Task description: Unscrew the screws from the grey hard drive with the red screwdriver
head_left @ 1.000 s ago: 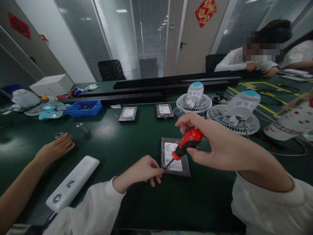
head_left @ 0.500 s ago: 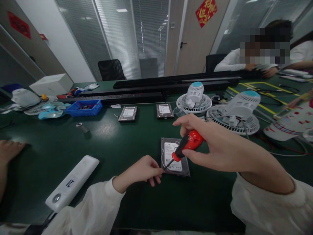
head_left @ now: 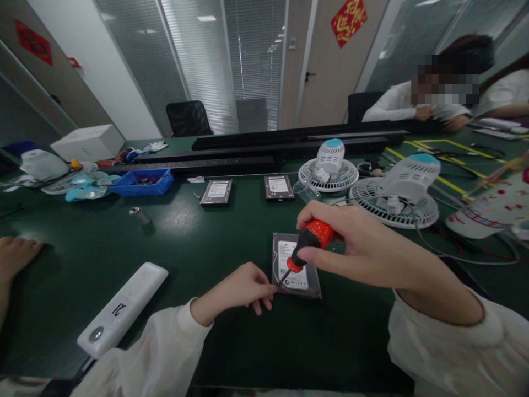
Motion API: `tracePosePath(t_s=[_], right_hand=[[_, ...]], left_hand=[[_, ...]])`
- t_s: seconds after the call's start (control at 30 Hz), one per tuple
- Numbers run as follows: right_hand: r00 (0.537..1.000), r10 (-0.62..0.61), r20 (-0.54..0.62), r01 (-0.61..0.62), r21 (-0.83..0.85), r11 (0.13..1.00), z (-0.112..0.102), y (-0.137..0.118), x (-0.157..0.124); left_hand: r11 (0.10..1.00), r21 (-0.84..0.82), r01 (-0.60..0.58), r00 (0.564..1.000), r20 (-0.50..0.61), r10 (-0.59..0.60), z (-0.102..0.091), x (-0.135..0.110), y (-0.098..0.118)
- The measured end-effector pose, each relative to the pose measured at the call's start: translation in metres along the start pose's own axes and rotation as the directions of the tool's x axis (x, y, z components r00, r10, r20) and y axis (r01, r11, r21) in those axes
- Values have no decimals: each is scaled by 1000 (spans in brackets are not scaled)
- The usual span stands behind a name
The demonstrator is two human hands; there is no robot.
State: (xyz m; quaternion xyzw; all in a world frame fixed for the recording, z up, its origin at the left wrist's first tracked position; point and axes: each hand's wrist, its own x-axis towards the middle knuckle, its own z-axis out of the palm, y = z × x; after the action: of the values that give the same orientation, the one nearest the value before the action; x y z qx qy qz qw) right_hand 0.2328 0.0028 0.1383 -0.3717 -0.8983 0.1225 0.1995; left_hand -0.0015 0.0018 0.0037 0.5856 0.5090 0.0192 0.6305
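A hard drive [head_left: 292, 281] with a white label lies flat on the green table. My right hand [head_left: 351, 242] is closed around the red and black handle of a screwdriver [head_left: 308, 242], tilted down to the left. Its tip meets the near left corner of the drive. At that same corner my left hand [head_left: 252, 288] has thumb and forefinger pinched together beside the tip. Whatever sits between them, if anything, is too small to make out; the other fingers curl loosely below.
Two more hard drives, one left [head_left: 216, 192] and one right [head_left: 279, 187], lie farther back. White fan parts [head_left: 397, 193] stand at the right, a blue tray [head_left: 144, 183] at the left. A white device [head_left: 123, 310] and another person's hand [head_left: 19, 256] are on the left.
My right hand has shifted slightly left and its fingers have closed more around the screwdriver handle, which has turned a little. The left hand and the drive have stayed put.
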Motion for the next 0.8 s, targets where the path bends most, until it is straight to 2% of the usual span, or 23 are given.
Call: tracePosePath(t_s=[0.07,0.13,0.3,0.47,0.67,0.8], right_hand=[[998,60,-1,-60,-35,998,1,-1,1],[998,60,-10,-61,-58,996,0,-1,1],[994,-106,-10,106,5,994,-4,0,-3],[1000,25,-6,-26,-7,1000,-1,3,-2],[1000,-22,-7,22,-23,999,-4,1,-3],[997,78,-2,-78,-30,997,-2,1,-1]], left_hand=[[1000,5,-3,1000,1,3,0,0,0],[1000,4,-9,1000,4,9,0,0,-1],[1000,-11,-4,1000,1,4,0,0,-2],[1000,-8,-8,1000,-2,8,0,1,-3],[1000,-17,-16,1000,3,16,0,2,-5],[1000,-15,-10,1000,-4,10,1,1,-3]])
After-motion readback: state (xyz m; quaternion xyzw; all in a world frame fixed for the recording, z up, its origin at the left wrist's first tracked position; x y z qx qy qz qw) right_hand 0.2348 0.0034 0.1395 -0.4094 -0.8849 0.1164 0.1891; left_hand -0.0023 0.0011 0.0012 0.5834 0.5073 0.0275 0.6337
